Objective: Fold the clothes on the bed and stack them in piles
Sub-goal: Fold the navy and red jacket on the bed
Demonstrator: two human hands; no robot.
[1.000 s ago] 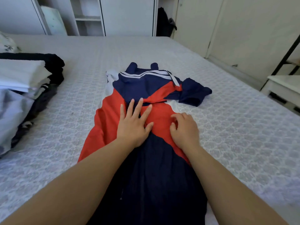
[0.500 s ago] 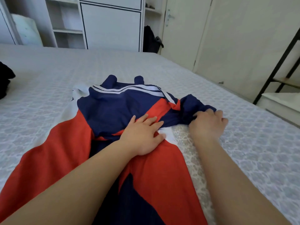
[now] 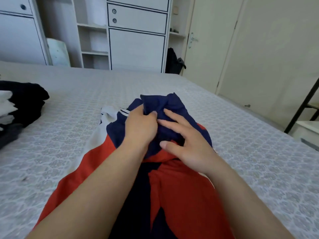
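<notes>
Here, both forearms reach out side by side over the bed (image 3: 241, 135), whose pale patterned cover runs off toward the far wall. The garment (image 3: 181, 187), a navy, red and white piece, lies lengthwise down the middle of the bed, its lower part running back under the arms toward the person and its top end bunched up beneath the hands.

The left hand (image 3: 140, 125) sits knuckles up on the navy part, wrist a little raised, its fingers curled round a fold of navy cloth that stands up in a peak just past its fingertips. The right hand (image 3: 183, 144) lies just beside it, close enough that the fingertips of one nearly meet those of the other. Its fingers are straight and fanned apart, angled toward the left hand, pressing flat on the folded-over navy fabric; the thumb points inward across the dark cloth, apart from the fingers. Whether the two hands actually touch I cannot tell.

A white panel with thin striped trim shows at the left of the left hand. Well apart, at the left edge of the bed, sits a pile of clothes (image 3: 20, 107), dark pieces around folded white ones. Beyond the bed stands a white wardrobe (image 3: 136, 47) with open shelves, and a cream door (image 3: 210, 49) to its right.
</notes>
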